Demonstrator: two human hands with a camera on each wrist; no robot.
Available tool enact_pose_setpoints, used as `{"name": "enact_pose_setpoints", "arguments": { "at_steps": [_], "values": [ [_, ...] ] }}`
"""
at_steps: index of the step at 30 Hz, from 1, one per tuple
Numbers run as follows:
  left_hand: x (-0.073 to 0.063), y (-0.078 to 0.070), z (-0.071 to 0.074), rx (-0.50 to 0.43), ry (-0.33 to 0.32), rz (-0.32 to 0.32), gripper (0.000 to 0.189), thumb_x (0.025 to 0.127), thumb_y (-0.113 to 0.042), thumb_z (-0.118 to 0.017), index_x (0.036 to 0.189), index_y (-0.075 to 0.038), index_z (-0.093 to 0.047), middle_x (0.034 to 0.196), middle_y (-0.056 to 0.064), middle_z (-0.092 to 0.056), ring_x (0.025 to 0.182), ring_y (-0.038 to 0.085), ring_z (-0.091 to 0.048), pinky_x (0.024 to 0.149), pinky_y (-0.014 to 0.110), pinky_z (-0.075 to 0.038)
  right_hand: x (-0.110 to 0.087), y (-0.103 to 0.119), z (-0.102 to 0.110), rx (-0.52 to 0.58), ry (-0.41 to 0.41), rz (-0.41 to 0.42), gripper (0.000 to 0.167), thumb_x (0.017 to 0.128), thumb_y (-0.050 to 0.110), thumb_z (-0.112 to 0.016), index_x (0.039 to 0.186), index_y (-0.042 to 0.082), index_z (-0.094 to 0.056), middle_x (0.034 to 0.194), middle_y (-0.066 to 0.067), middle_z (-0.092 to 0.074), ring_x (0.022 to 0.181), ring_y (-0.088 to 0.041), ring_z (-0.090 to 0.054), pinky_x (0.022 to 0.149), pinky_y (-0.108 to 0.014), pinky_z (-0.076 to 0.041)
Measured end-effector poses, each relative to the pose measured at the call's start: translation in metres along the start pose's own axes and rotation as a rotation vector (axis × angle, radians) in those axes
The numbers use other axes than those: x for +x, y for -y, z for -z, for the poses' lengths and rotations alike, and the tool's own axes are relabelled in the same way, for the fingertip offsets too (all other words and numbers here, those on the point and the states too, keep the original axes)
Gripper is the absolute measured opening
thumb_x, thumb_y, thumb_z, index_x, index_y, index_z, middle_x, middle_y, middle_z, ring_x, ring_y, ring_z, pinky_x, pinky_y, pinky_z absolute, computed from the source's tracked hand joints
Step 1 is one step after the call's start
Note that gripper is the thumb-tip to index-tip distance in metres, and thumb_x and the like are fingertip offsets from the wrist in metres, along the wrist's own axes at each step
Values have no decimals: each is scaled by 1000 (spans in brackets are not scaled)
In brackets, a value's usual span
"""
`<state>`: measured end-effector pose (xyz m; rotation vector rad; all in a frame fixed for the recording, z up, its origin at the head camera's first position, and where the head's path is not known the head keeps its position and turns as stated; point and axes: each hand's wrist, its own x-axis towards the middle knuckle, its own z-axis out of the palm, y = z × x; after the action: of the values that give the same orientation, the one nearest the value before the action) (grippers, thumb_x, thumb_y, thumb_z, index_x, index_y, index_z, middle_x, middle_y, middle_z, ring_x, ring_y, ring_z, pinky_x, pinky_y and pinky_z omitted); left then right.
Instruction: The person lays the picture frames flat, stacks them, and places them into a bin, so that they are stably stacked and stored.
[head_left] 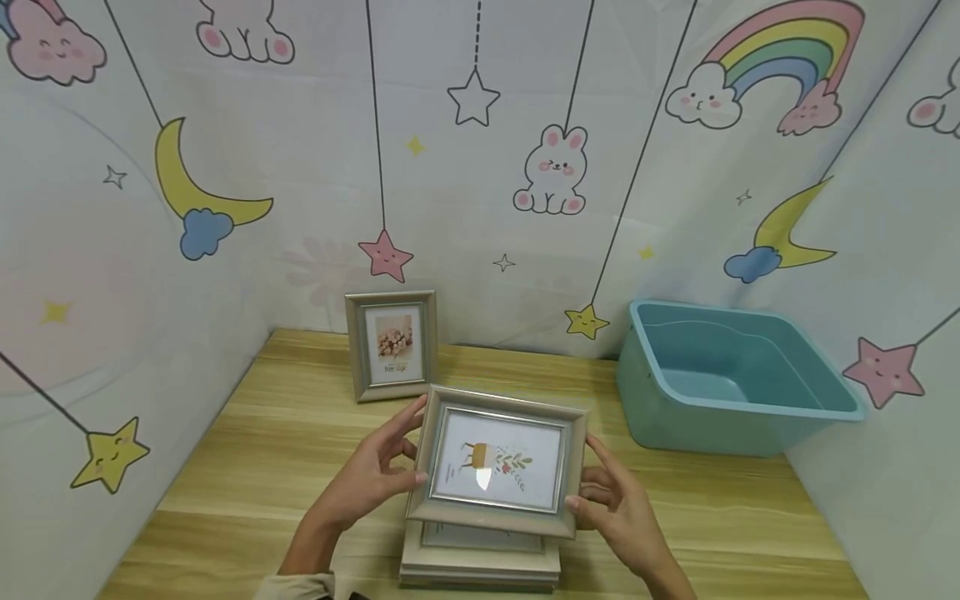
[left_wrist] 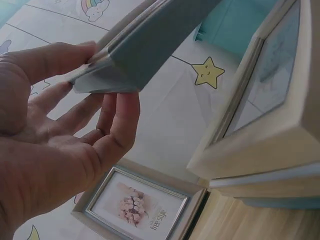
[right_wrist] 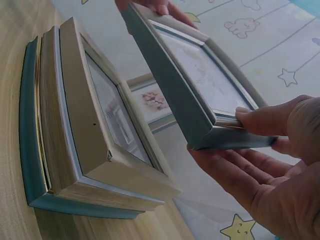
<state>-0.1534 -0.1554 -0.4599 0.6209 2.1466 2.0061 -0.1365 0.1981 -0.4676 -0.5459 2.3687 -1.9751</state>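
A picture frame [head_left: 498, 512] with a silvery border and a potted-plant print is held up sideways over a stack. My left hand [head_left: 367, 475] grips its left end, thumb on the front and fingers beneath, as the left wrist view shows. At the other end my right hand [head_left: 618, 508] pinches it, its thumb [right_wrist: 270, 120] on the inner rim and fingers under the edge. Below lies a stack of frames [head_left: 480, 567]; the top one [right_wrist: 92, 145] has a cream border, and a blue-green one [right_wrist: 30, 150] is at the bottom.
Behind the left hand, a picture frame [head_left: 355, 350] with a flower print stands upright on the wooden table [head_left: 247, 467]. A teal plastic bin [head_left: 742, 429] occupies the back right. Cloth walls [head_left: 480, 183] with cartoon prints enclose the table's back and sides.
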Motion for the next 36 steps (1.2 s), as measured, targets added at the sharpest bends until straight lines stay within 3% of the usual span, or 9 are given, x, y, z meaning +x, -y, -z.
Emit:
{"name": "enact_pose_setpoints", "arguments": {
  "at_steps": [2, 4, 9, 15, 20, 24, 33, 35, 36],
  "values": [
    [-1, 2, 1, 10, 12, 22, 91, 87, -3, -73, 160, -12, -20, 160, 29, -24, 91, 14, -53, 81, 29, -52, 0, -2, 2, 35, 40, -71, 86, 86, -7, -70, 155, -6, -20, 104, -26, -65, 83, -9, -70, 61, -37, -62],
    [-2, 5, 1, 18, 9, 54, 93, 85, -3, -74, 160, -11, -20, 159, 32, -25, 86, 10, -55, 80, 29, -52, 0, -5, 3, 75, 80, -142, 87, 87, -4, -70, 157, -4, -17, 109, -27, -64, 85, -10, -71, 62, -40, -63],
    [-6, 10, -2, -27, -26, 166, 91, 86, -2, -73, 160, -10, -20, 155, 39, -25, 79, 10, -58, 66, 28, -57, 2, -10, 2, 141, 128, -298, 89, 88, 1, -71, 158, -2, -15, 109, -16, -65, 87, -14, -73, 65, -40, -63],
    [-7, 13, -10, -43, -95, 275, 87, 87, 2, -69, 159, -6, -21, 152, 43, -26, 74, 12, -57, 58, 26, -54, 4, -13, -3, 149, 115, -400, 85, 87, 0, -69, 156, -4, -19, 99, -8, -63, 81, -17, -72, 62, -35, -62],
    [-8, 15, -18, 76, -170, 336, 82, 86, 3, -70, 156, -3, -28, 147, 41, -38, 68, 14, -57, 54, 26, -53, 6, -16, -8, 116, 92, -435, 83, 84, -1, -69, 155, -4, -24, 91, -5, -58, 73, -12, -66, 57, -30, -59],
    [-9, 16, -21, 190, -211, 334, 79, 85, 1, -73, 153, -1, -34, 140, 39, -48, 60, 15, -58, 50, 27, -51, 6, -16, -12, 67, 79, -445, 79, 86, 1, -69, 153, -4, -28, 86, -4, -54, 71, -11, -64, 57, -29, -58],
    [-10, 16, -31, 436, -297, 353, 68, 84, -7, -75, 147, -8, -49, 130, 23, -64, 47, 10, -43, 43, 25, -39, 6, -18, -15, -44, 63, -453, 74, 86, 7, -73, 148, -9, -36, 78, -4, -62, 63, -13, -58, 57, -30, -57],
    [-10, 17, -33, 470, -309, 350, 68, 83, -7, -76, 146, -7, -50, 130, 22, -65, 45, 11, -43, 44, 26, -41, 6, -19, -15, -57, 60, -455, 74, 86, 7, -73, 148, -8, -36, 78, -4, -62, 62, -13, -58, 56, -29, -57],
    [-10, 17, -33, 500, -313, 348, 68, 83, -8, -76, 146, -7, -51, 130, 21, -66, 51, 16, -52, 49, 30, -47, 6, -19, -15, -66, 56, -456, 73, 86, 7, -73, 148, -8, -37, 78, -5, -62, 62, -14, -58, 56, -29, -57]
  ]
}}
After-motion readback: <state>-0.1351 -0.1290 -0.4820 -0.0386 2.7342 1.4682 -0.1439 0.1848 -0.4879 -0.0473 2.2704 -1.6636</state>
